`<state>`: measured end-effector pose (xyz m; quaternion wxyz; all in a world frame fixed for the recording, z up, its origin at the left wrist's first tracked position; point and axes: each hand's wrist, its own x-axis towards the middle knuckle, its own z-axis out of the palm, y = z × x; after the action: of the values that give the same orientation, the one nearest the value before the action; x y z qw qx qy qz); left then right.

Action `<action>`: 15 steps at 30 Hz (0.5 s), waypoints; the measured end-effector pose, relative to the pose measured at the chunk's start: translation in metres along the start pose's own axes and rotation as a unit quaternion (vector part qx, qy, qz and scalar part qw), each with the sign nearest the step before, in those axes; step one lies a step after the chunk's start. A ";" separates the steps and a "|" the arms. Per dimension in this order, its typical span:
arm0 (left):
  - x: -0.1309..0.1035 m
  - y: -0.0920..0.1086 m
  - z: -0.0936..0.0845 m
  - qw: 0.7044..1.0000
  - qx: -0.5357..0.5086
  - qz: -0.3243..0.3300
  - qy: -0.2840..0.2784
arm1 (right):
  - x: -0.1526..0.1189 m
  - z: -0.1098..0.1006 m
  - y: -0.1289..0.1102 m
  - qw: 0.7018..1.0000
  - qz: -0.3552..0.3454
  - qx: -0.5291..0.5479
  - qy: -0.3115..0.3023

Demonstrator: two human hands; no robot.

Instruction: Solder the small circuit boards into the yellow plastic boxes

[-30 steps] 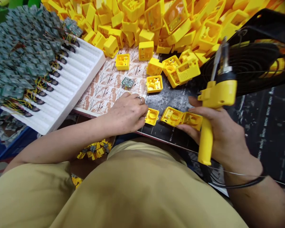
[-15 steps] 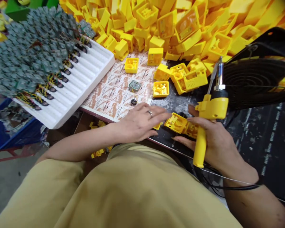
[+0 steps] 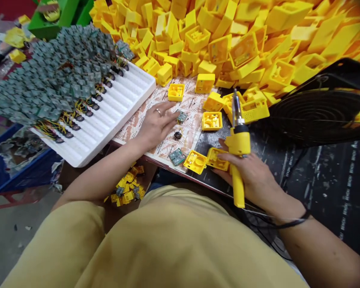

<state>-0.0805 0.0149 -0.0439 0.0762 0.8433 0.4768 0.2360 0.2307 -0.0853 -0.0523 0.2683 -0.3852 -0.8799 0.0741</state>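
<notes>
My left hand (image 3: 158, 124) reaches over the patterned sheet, its fingertips at a small green circuit board (image 3: 182, 116). Just below that board lies a black round part (image 3: 178, 135). My right hand (image 3: 255, 176) holds a yellow soldering tool (image 3: 238, 160), its metal tip pointing up and away. The thumb and fingers of this hand also reach a yellow case half (image 3: 216, 159). Beside it sits another open yellow case half (image 3: 195, 162), with a second circuit board (image 3: 177, 157) at its left. An open yellow case (image 3: 212, 121) stands farther back.
A white foam tray (image 3: 114, 116) with many wired boards stands at the left. Yellow cases (image 3: 198, 38) are heaped along the back. A black fan (image 3: 321, 106) is at the right. Below the table edge are a blue crate (image 3: 6, 176) and a box of yellow parts.
My left hand has moved left and away from me, from the near case to the farther circuit board. The second board and near case half are now uncovered. My right hand has shifted left with the tool.
</notes>
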 end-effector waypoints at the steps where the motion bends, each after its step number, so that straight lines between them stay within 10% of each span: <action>1: 0.008 0.001 0.006 0.998 -0.060 0.002 0.014 | 0.004 0.000 -0.001 1.000 0.001 0.002 -0.002; 8: 0.048 0.034 -0.029 0.950 -0.299 -0.023 -0.091 | 0.006 -0.005 -0.005 0.999 0.030 0.004 0.011; 12: 0.050 0.070 -0.038 0.925 -0.198 0.090 -0.312 | 0.002 -0.007 -0.008 0.999 0.036 -0.013 0.035; 15: 0.041 0.090 -0.028 0.936 -0.039 0.117 -0.330 | -0.004 -0.022 -0.015 0.992 0.065 -0.012 0.106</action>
<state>-0.0069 -0.0014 0.0263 0.2339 0.9198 0.3137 -0.0301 0.2348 -0.1005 -0.0302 0.3502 -0.4506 -0.8202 0.0395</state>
